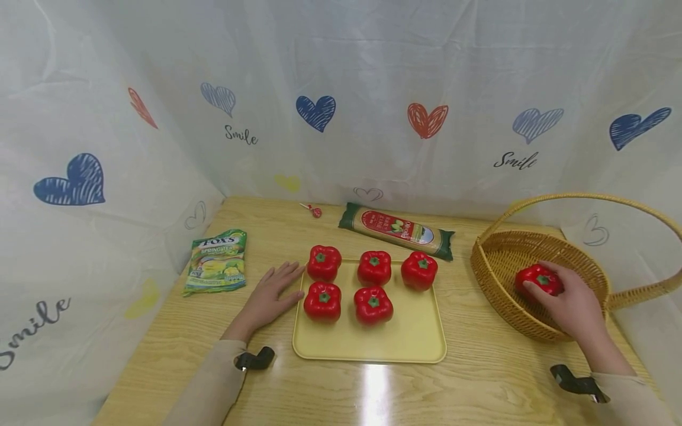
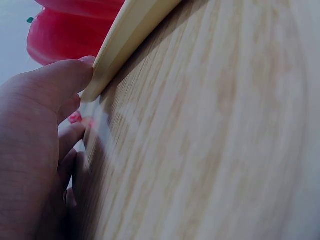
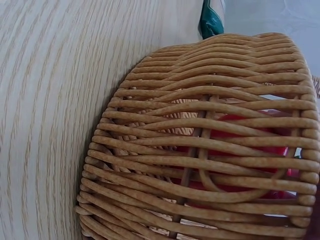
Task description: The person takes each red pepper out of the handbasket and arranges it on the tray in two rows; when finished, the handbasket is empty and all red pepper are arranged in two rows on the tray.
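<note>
In the head view my right hand (image 1: pixel 578 305) reaches into the wicker basket (image 1: pixel 492 296) and grips a red bell pepper (image 1: pixel 526 276), fingers and thumb curled over its sides. The right wrist view shows the basket's woven side (image 3: pixel 240 65), with red showing through the gaps. My left hand (image 1: pixel 269 299) lies at the left edge of the yellow tray (image 1: pixel 367 349), fingers stretched out. Its thumb touches the tray's rim (image 2: pixel 112 55) in the left wrist view. Several red bell peppers (image 1: pixel 373 306) sit stem up in two rows toward the tray's back.
A green candy bag (image 1: pixel 217 262) lies left of my left hand. Behind the tray are a lollipop (image 1: pixel 316 211) and a long green-ended noodle packet (image 1: pixel 396 229). The basket's tall handle (image 1: pixel 586 197) arches above it. A white printed curtain (image 1: pixel 362 71) encloses the table's back and sides.
</note>
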Tool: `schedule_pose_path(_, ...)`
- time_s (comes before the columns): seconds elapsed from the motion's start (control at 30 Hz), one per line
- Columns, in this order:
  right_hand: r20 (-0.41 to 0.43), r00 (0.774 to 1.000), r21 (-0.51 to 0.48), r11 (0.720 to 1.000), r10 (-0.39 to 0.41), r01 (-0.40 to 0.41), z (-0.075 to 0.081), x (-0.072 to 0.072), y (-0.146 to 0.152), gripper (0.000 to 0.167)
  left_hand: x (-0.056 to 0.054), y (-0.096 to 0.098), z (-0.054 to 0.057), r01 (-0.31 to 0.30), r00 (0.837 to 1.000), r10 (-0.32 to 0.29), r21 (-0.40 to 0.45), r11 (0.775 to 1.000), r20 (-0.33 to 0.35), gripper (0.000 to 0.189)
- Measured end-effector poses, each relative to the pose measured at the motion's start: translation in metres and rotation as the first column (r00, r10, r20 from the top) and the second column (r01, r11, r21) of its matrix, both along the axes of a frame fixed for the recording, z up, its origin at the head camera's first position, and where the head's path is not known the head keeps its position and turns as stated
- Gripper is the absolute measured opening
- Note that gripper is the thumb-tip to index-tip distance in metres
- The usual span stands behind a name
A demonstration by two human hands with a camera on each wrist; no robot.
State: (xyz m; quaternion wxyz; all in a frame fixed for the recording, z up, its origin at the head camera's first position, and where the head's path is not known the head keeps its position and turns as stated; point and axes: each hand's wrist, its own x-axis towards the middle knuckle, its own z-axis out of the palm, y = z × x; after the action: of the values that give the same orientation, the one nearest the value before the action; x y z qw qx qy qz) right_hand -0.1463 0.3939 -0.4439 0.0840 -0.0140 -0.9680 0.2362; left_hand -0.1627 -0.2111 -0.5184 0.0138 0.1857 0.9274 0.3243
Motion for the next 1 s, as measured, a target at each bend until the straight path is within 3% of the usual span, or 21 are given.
schedule_pose_path(1.0,-0.115,0.992,-0.027,0.998,0.049,-0.052,0.010,0.009,-0.010,0.060,0.002,0.002,0.004,0.002,1.000,-0.002,-0.004,1.000,0.006,0.065)
